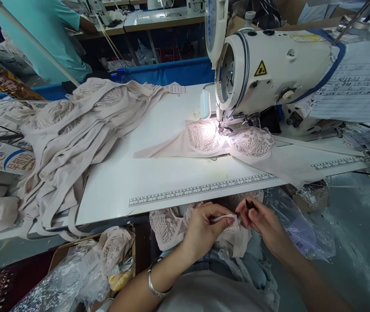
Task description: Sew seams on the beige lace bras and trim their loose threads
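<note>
My left hand (206, 229) is closed, pinching the edge of a pale pink lace bra (167, 227) over my lap, below the table's front edge. Close beside it, my right hand (263, 223) has its fingers closed around a small dark pointed tool (250, 203), perhaps thread snips; most of it is hidden by the fingers. The right fingertips are near the bra edge; whether they touch it I cannot tell. Another lace bra (251, 142) lies on the table under the lit needle of the sewing machine (269, 71), its cups on both sides of the needle.
A pile of beige bras (97, 117) drapes over the left end of the white table (113, 182). A printed ruler strip (201, 190) runs along its front. Below left stands a carton with plastic and lace (116, 247). A person in a turquoise shirt (42, 34) sits beyond.
</note>
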Tool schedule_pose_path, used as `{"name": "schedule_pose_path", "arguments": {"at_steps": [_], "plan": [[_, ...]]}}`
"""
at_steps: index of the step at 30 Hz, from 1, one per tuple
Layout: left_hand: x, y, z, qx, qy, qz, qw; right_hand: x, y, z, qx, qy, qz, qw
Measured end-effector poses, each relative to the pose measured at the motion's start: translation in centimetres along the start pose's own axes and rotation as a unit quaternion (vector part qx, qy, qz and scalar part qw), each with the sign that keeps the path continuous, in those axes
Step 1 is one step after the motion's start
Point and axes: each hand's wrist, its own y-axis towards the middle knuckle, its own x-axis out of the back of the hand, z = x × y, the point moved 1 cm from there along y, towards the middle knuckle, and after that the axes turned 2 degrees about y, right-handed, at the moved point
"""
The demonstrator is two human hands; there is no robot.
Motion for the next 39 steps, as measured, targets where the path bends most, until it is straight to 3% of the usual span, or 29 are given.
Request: {"name": "schedule_pose_path", "arguments": {"at_steps": [5, 10, 14, 18, 20, 22, 27, 32, 39], "plan": [[-0.5, -0.2, 0.2, 0.052, -0.047, -0.013, 0.997, -0.5, 0.2, 0.5, 0.004, -0.061, -0.014, 0.998], [-0.5, -0.1, 0.7, 0.014, -0.006, -0.017, 1.000, -1.0, 0.3, 1.4, 0.033, -0.141, -0.011, 0.989], [2.0, -0.2, 0.4, -0.092, 0.147, 0.022, 0.985, 0.5, -1.0, 2.5, 0.106, -0.165, -0.066, 0.978], [5.8, -1.0, -0.1, -0.181, 0.276, 0.128, 0.935, 3.0, -3.0, 3.1, 0.179, -0.086, -0.079, 0.977], [7.1, -1.5, 0.0, -0.198, 0.291, 0.147, 0.925, 3.8, -3.7, 3.0, 0.197, -0.059, -0.084, 0.975], [7.7, -2.1, 0.3, -0.195, 0.269, 0.114, 0.936, 4.2, -3.8, 2.6, 0.200, -0.035, -0.082, 0.976], [7.9, -2.9, 1.0, -0.109, 0.130, -0.060, 0.984, 4.4, -2.9, 1.1, 0.195, 0.003, -0.077, 0.978], [7.5, -2.6, 0.9, -0.105, -0.010, -0.068, 0.992, 4.9, -2.1, -1.1, 0.147, 0.005, -0.094, 0.985], [6.8, -2.9, 1.6, -0.121, -0.025, -0.110, 0.986, 5.1, -0.9, -1.8, 0.079, -0.040, -0.099, 0.991]]}}
